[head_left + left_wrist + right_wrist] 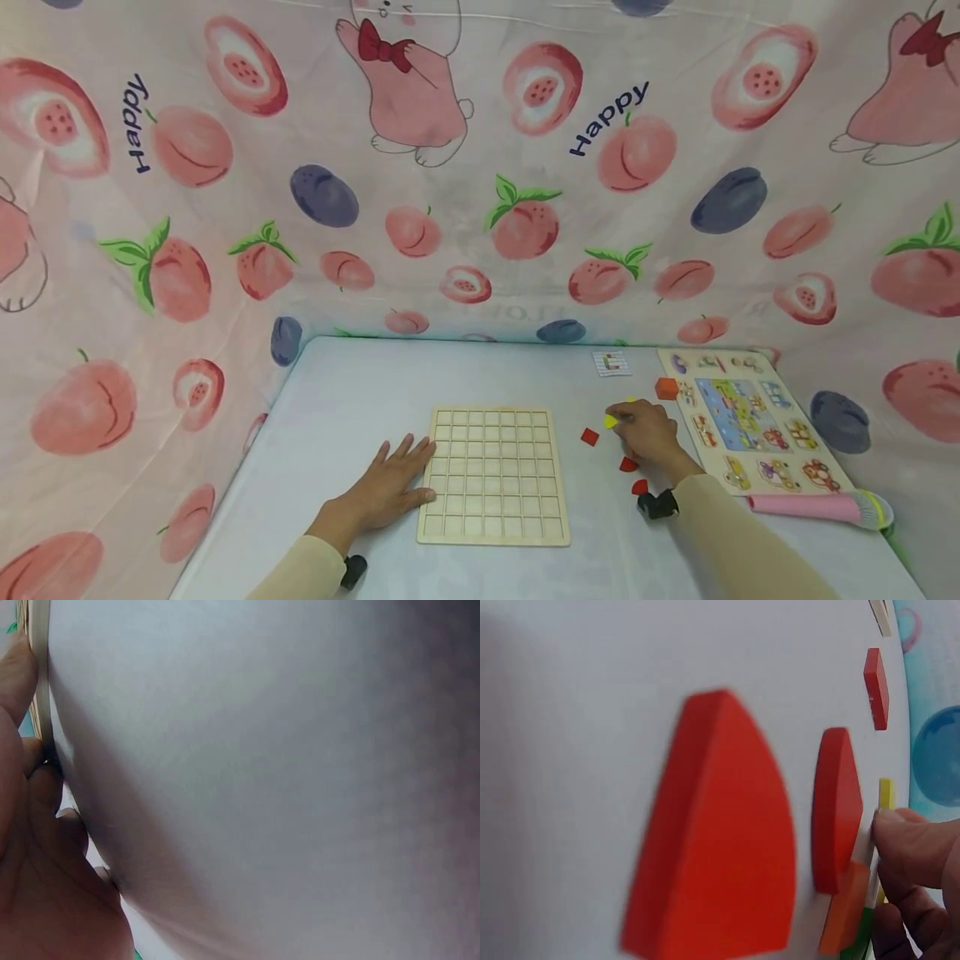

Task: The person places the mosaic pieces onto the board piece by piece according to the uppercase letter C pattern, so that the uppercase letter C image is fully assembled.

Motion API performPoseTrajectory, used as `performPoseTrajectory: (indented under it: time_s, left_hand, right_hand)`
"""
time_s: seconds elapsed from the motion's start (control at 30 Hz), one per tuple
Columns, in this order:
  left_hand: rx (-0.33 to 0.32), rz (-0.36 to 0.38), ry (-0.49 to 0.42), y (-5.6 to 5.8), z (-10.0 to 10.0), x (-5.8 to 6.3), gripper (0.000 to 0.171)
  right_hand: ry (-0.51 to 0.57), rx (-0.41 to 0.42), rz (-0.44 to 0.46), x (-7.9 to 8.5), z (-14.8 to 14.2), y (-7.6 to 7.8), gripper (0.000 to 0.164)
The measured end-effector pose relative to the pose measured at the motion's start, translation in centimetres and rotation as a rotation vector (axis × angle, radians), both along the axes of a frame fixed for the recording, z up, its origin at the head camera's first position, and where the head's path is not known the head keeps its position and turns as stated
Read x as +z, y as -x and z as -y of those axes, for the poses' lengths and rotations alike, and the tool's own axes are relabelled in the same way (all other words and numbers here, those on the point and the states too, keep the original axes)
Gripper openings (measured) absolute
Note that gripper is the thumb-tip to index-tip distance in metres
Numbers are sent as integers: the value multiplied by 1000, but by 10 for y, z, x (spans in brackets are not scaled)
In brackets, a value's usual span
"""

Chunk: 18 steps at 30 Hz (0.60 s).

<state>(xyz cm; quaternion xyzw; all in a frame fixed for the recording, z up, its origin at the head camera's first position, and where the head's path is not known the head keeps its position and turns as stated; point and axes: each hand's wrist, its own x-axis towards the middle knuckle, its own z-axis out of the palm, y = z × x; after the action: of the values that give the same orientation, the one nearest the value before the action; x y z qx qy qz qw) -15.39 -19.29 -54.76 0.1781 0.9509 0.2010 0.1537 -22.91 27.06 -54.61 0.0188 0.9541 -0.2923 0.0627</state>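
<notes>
A square wooden grid board (pixel 491 477) lies on the table. My left hand (pixel 393 485) rests at its left edge with fingers spread; the left wrist view shows the fingers against the board's side (pixel 41 682). To the right of the board, my right hand (pixel 651 433) pinches a small yellow piece (pixel 611 422) between thumb and fingers. A red square (pixel 590 437) lies just left of that hand. Two red rounded-edge pieces (pixel 727 847) sit under the wrist, close up in the right wrist view. Orange (pixel 845 907) and green (pixel 859 934) pieces are partly hidden beside the fingers.
A picture puzzle board (pixel 738 417) lies at the right, with an orange block (pixel 666 388) by its left edge. A pink microphone-like toy (pixel 813 506) lies below it. A small card (pixel 612 363) with a coloured figure is near the back edge. Fruit-print cloth (pixel 450 208) hangs behind.
</notes>
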Motion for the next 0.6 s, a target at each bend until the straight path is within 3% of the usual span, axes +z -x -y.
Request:
performPoseTrajectory:
  time_s: [0.43, 0.6]
  left_hand:
    - [-27, 25, -46, -1, 1, 0, 81]
    - [-26, 16, -35, -1, 1, 4, 80]
  right_hand:
    - [36, -41, -7, -5, -4, -3, 33]
    - [120, -65, -7, 1, 4, -5, 36]
